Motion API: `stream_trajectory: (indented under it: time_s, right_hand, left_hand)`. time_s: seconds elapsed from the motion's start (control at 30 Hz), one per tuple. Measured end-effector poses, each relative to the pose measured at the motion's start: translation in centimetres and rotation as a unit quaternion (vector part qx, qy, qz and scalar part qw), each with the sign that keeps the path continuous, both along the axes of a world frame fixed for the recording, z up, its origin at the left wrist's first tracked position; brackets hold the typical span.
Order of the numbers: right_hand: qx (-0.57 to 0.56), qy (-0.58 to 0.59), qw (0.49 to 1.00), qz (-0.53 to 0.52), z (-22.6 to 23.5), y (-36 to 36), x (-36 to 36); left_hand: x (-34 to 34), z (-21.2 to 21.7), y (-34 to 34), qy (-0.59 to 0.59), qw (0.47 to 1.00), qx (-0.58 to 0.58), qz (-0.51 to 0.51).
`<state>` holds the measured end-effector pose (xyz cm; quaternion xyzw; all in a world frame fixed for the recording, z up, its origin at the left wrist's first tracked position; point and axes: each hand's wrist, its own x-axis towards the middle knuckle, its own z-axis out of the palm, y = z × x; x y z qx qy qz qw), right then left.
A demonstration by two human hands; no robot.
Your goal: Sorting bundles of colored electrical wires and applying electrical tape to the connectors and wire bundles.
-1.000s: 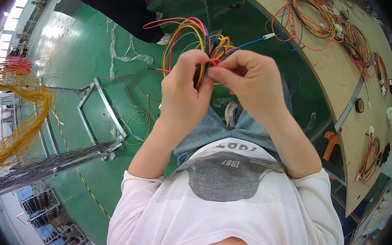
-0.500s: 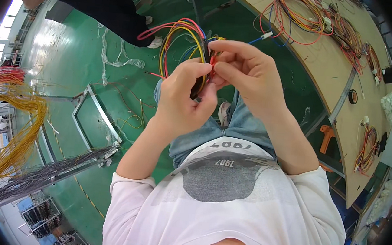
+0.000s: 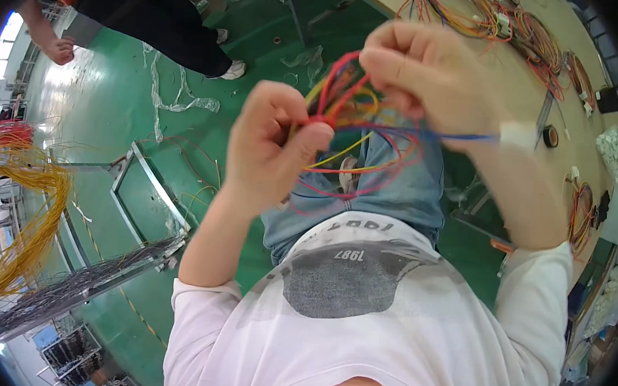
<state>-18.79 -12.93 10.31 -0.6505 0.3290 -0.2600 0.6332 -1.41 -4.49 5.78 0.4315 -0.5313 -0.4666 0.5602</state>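
A coil of red, yellow and blue wires is held in the air before my chest, its loops hanging over my jeans. My left hand grips one side of the bundle, thumb pressed against the wires. My right hand, somewhat blurred, is closed with its fingertips at a red strand at the top of the bundle. From the coil a blue wire runs right to a white connector, which shows in front of my right wrist. The wire ends inside my fingers are hidden.
At right a worktable carries several coiled wire harnesses and a roll of black tape. Yellow wires hang by a metal frame at left. A person stands far left; plastic scraps lie on the green floor.
My right hand has moved up and right, away from my left hand. The bundle has turned, its loops now hanging lower. The blue wire's connector has swung near my right wrist.
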Motion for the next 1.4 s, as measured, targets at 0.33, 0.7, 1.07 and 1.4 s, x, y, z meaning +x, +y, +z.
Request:
stream_trajectory:
  time_s: [0.33, 0.7, 1.07, 1.4]
  right_hand:
    - [-0.052, -0.04, 0.988, 0.137, 0.2, 1.7, 1.3]
    - [0.21, -0.3, 0.929, -0.059, -2.2, 2.4, -1.5]
    - [0.051, -0.188, 0.974, 0.114, 2.3, 8.0, -7.4]
    - [0.056, -0.172, 0.982, 0.057, 0.7, 8.5, -13.6]
  left_hand:
    - [-0.5, -1.9, -1.3, -0.331, 0.922, -0.168, -0.113]
    - [-2.4, 1.5, -1.3, 0.193, 0.932, 0.234, -0.197]
    - [-2.4, 4.2, 3.4, 0.072, 0.884, 0.246, -0.392]
    - [-8.1, 6.3, 0.0, -0.086, 0.888, 0.26, -0.37]
